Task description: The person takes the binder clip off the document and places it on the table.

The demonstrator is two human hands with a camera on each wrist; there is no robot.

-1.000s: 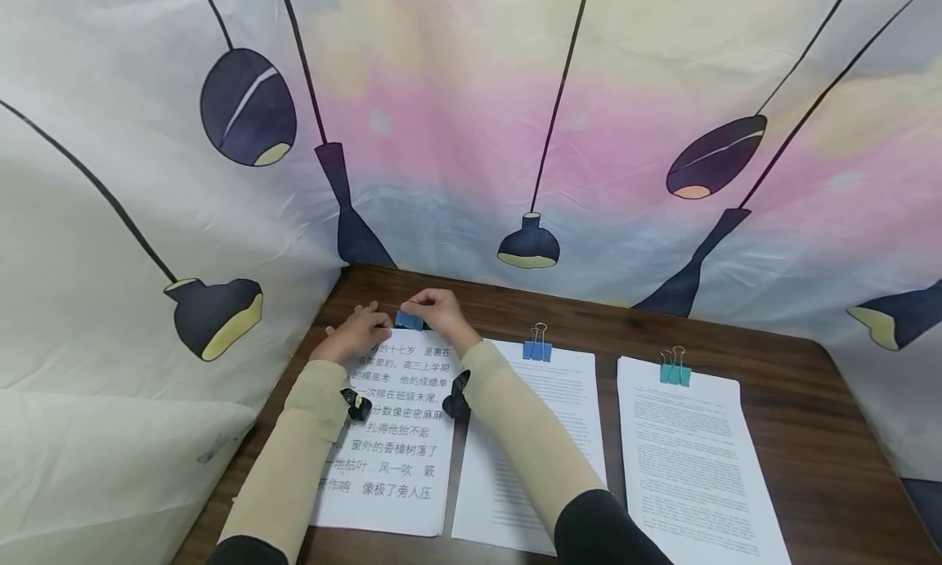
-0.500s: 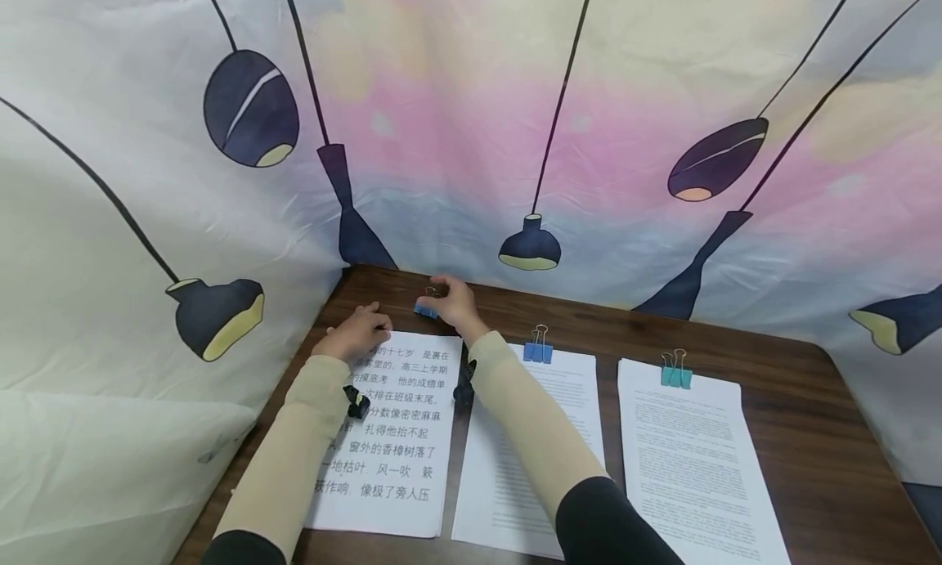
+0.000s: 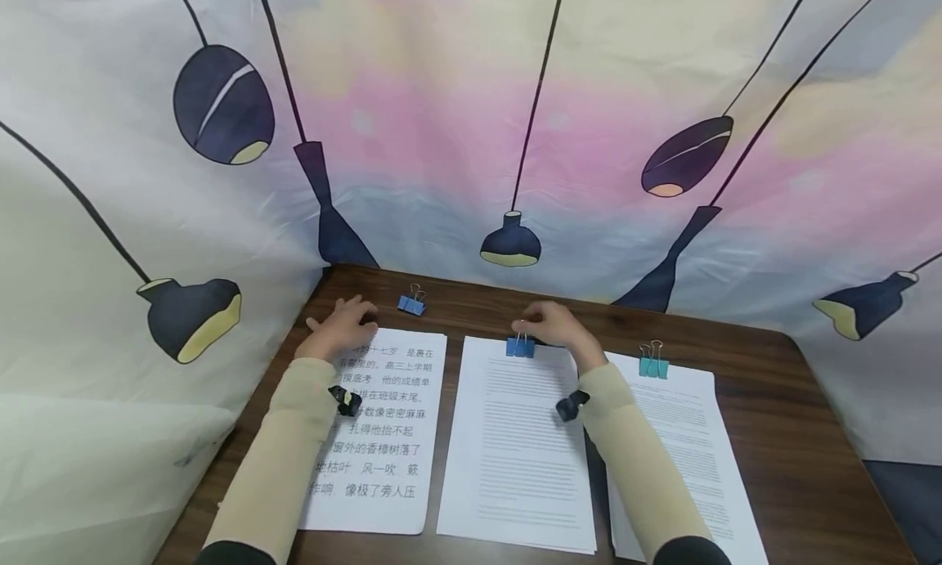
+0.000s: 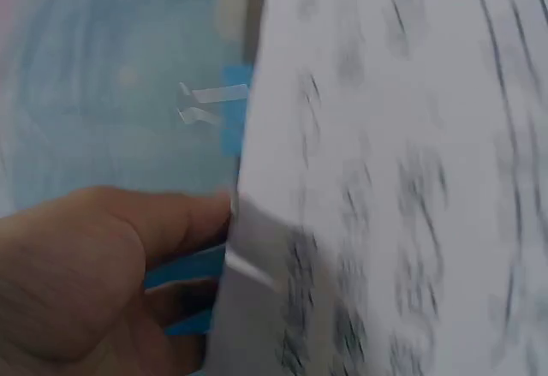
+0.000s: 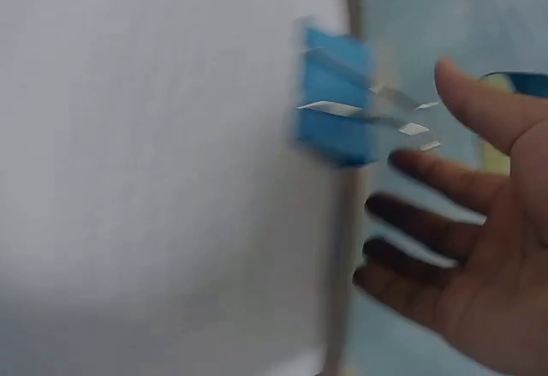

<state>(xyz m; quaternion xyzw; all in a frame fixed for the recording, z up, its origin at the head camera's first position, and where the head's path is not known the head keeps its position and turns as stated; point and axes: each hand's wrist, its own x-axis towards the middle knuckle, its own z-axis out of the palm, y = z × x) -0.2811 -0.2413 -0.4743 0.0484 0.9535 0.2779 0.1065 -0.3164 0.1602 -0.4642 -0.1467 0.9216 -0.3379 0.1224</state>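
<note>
Three stacks of printed paper lie side by side on a table. At the top left of the large-print left stack (image 3: 368,459), my left hand (image 3: 337,328) rests, its thumb touching the paper edge in the left wrist view. Behind that stack, a loose blue binder clip (image 3: 411,305) sits on the wood, its wire handles up. My right hand (image 3: 553,324) is at the top edge of the middle stack (image 3: 515,450), beside a second blue binder clip (image 5: 338,93) fastened there. In the right wrist view its thumb and fingers are spread apart near the wire handles, without visible contact.
A teal binder clip (image 3: 652,367) is on the top edge of the right stack (image 3: 680,434), which my right forearm partly covers. The dark wooden table (image 3: 780,434) meets a patterned cloth backdrop (image 3: 412,140) behind and on the left.
My right hand took the blue binder clip off the left stack, set it down behind, let go, and moved right to the middle stack's clip. My left hand stayed at the left stack.
</note>
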